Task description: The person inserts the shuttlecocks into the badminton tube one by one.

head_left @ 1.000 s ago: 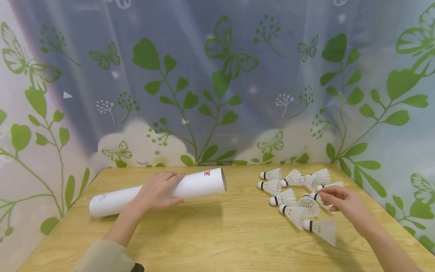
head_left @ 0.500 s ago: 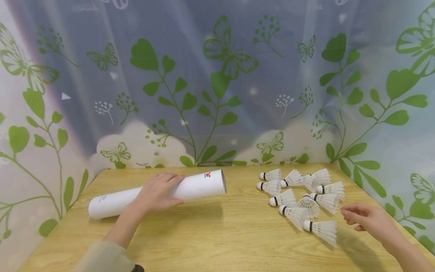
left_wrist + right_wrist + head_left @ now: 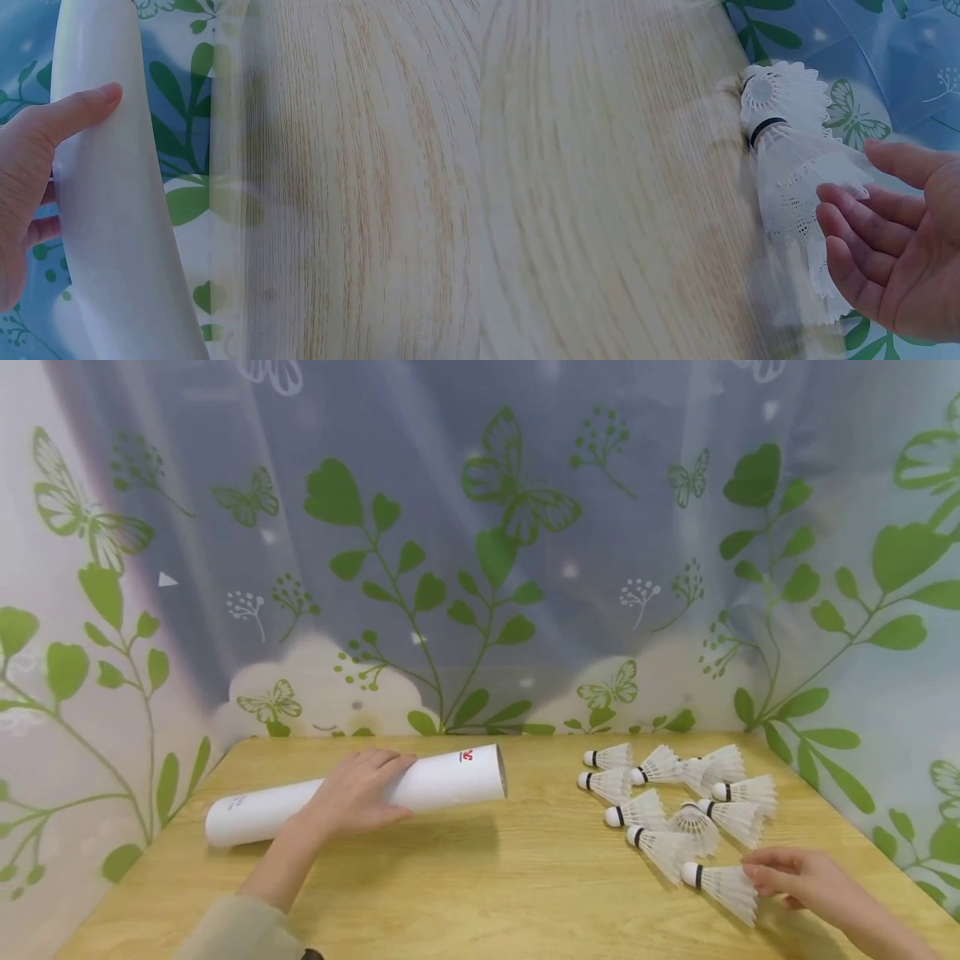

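My left hand (image 3: pixel 363 792) grips a long white cardboard tube (image 3: pixel 450 778) near its middle; the thumb lies across it in the left wrist view, with the fingers partly hidden behind. The tube's right end is raised and uncapped, its left end low by the table. My right hand (image 3: pixel 813 881) is at the feathered skirt of the nearest white shuttlecock (image 3: pixel 723 889), which lies on its side. In the right wrist view, thumb and fingers stand apart around the skirt's edge. Behind it, several more shuttlecocks (image 3: pixel 660 850) lie in a loose cluster, some overlapping.
The wooden table (image 3: pixel 420 902) carries everything. A curtain (image 3: pixel 555 635) printed with leaves and butterflies hangs along its back and both sides, close beyond the tube and the shuttlecocks.
My right hand has let go of a shuttlecock on the right of the cluster, drawn back, then moved to the nearest one's skirt. The left hand keeps its grip on the tube.
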Motion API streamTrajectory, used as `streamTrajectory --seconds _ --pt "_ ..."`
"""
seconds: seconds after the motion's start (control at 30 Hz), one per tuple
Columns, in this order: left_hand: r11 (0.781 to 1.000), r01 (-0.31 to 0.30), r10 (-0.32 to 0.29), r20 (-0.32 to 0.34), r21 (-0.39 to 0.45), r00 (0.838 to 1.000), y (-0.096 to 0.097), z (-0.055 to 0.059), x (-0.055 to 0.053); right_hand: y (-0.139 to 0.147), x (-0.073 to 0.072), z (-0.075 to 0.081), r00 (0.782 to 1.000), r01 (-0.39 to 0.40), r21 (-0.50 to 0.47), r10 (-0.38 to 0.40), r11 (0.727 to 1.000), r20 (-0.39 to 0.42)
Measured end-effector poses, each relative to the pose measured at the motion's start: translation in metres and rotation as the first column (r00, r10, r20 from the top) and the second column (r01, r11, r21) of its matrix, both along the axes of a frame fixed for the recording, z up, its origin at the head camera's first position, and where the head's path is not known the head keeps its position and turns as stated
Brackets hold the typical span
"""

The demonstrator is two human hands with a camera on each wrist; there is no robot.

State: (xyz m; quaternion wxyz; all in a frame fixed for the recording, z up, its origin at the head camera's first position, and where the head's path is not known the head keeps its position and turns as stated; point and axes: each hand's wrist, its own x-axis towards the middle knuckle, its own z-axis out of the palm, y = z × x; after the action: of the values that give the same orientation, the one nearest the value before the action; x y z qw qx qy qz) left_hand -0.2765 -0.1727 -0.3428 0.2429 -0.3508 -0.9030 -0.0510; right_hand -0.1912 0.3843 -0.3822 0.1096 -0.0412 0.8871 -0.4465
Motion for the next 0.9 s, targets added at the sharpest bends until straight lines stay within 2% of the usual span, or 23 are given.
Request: streamTrajectory --seconds 0.23,0.5,0.73,0.9 --pt "1.000 0.001 -0.001 0.000 -0.005 1.000 0.001 -0.001 -0.002 -0.008 -0.003 0.002 0.994 0.111 0.060 -0.112 0.992 0.004" --pt "1.000 0.011 -0.011 0.011 0.004 1.000 0.000 -0.003 0.000 -0.004 0.000 0.003 0.989 0.150 0.050 -0.149 0.987 -0.014" --pt "1.000 -0.007 0.007 0.020 -0.017 1.000 0.001 -0.003 0.000 0.004 0.003 0.019 0.987 0.159 0.075 -0.157 0.984 -0.031" --pt "1.000 -0.008 0.008 0.017 -0.023 1.000 0.001 -0.003 0.000 0.006 0.004 0.034 0.978 0.189 0.044 -0.185 0.981 -0.095"
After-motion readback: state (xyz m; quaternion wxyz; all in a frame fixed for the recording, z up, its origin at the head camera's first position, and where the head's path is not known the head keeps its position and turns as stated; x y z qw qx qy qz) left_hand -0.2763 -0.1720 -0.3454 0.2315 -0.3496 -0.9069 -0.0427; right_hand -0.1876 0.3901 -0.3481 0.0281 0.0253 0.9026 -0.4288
